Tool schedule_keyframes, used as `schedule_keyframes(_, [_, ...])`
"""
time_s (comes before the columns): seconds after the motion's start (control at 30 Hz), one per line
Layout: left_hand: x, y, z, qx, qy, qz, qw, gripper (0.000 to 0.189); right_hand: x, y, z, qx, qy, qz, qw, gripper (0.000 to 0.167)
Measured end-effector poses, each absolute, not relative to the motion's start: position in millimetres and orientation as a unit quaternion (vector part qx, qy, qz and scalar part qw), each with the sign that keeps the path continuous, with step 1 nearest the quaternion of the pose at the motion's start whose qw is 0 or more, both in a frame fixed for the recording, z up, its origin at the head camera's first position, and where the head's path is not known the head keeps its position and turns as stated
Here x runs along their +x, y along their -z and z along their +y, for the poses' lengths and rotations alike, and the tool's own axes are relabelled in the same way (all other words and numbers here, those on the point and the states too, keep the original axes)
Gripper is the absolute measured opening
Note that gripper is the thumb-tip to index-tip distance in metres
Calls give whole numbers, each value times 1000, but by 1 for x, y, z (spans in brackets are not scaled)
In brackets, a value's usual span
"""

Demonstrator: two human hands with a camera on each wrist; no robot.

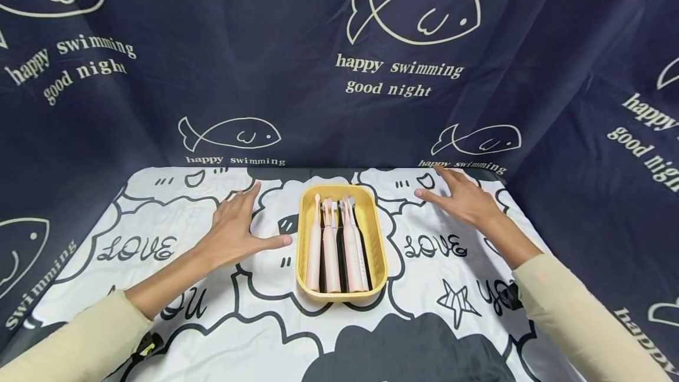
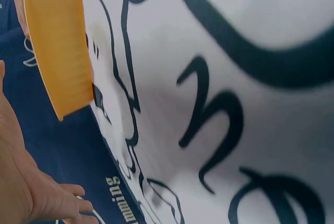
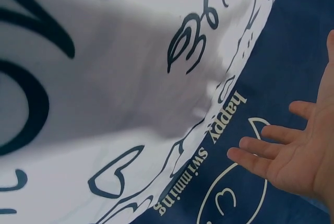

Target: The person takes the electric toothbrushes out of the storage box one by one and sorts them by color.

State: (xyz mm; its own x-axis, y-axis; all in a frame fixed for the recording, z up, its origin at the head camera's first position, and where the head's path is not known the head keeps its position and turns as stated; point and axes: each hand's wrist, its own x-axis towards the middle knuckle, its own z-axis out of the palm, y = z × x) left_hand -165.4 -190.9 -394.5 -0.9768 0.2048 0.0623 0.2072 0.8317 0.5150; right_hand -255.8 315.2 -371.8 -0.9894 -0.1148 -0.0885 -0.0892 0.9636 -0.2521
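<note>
A yellow tray (image 1: 380, 252) lies on the patterned cloth between my two hands. In it several electric toothbrushes lie side by side, heads toward the back; some are pink, like the leftmost pink toothbrush (image 1: 314, 252), and some black, like the middle black toothbrush (image 1: 341, 258). My left hand (image 1: 239, 231) is held left of the tray, fingers spread, thumb pointing at its side without holding anything. Farther off on the right, my right hand (image 1: 464, 196) hovers with spread fingers, apart from the tray. The left wrist view shows the yellow tray's outer wall (image 2: 60, 41) beside the left hand (image 2: 26, 177).
A white cloth (image 1: 429, 276) with black cloud outlines and lettering covers the table. Behind and at the sides hangs a dark blue curtain (image 1: 318, 99) with fish drawings. A small black object (image 1: 150, 343) shows under the left sleeve.
</note>
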Motion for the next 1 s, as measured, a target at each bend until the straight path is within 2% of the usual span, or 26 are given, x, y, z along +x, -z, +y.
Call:
schedule_keyframes(0.27, [-158,408,-177,-122,287,-950,-22,141,-254,381,306,-59,123,989,53,113])
schedule_keyframes(1.0, [-147,417,-141,-142,313,-938,-46,147,-245,388,287,-72,154,984,47,108])
